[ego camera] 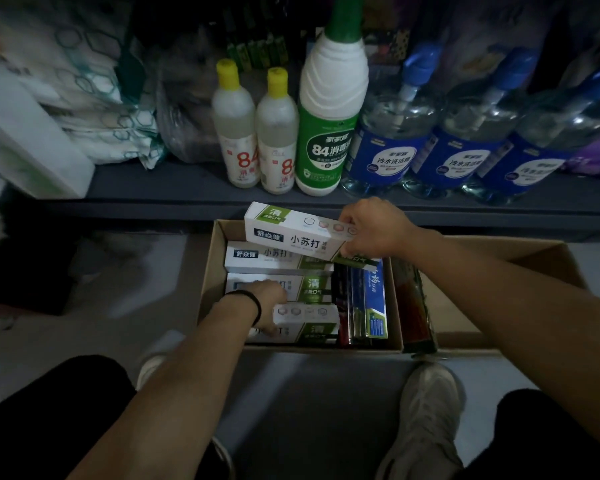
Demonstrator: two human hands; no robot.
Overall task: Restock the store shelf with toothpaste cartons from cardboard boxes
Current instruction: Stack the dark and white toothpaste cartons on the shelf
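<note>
Two hands are working in the cardboard box (210, 268): the right hand (371, 230) is gripping a white-green toothpaste carton (291, 230) by its end, lifted above the box; the left hand (267, 303) is resting on lower cartons (302, 289), grip unclear. Recommend carrying it level onto the shelf (187, 188), avoiding the disinfectant bottles (257, 140).

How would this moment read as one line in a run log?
right hand: grips white-green toothpaste carton above brown cardboard box | left hand: reaching among cartons, grip unclear
</note>
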